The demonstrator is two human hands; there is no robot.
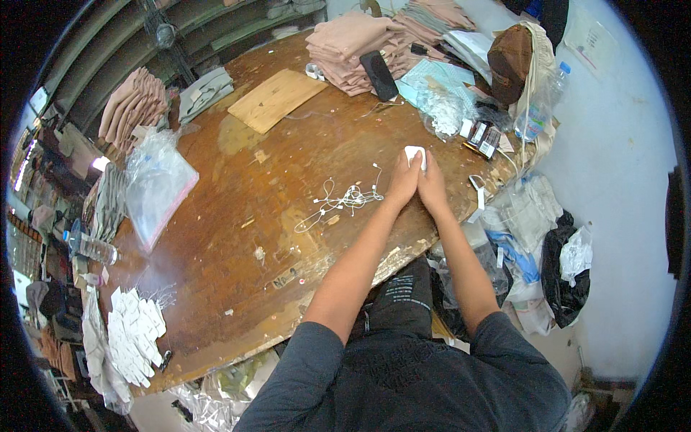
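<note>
Both my hands meet over the right part of a brown wooden table (237, 230). Between them stands a small stack of white tags (414, 152), its rounded top end showing past my fingertips. My left hand (403, 178) closes on the stack from the left, and my right hand (432, 186) presses against it from the right. Most of the stack is hidden by the fingers. Just left of my hands lies a loose tangle of white tag strings (353, 198). At the table's left end, many white tags (133, 335) with strings lie in a heap.
Folded pink garments (353, 43) are piled at the back, with a black phone (378, 75) leaning there. A wooden board (277, 99) lies near them. Clear plastic bags (155, 187) and a bottle (93, 248) sit at the left. A brown cap (509, 65) is at the right.
</note>
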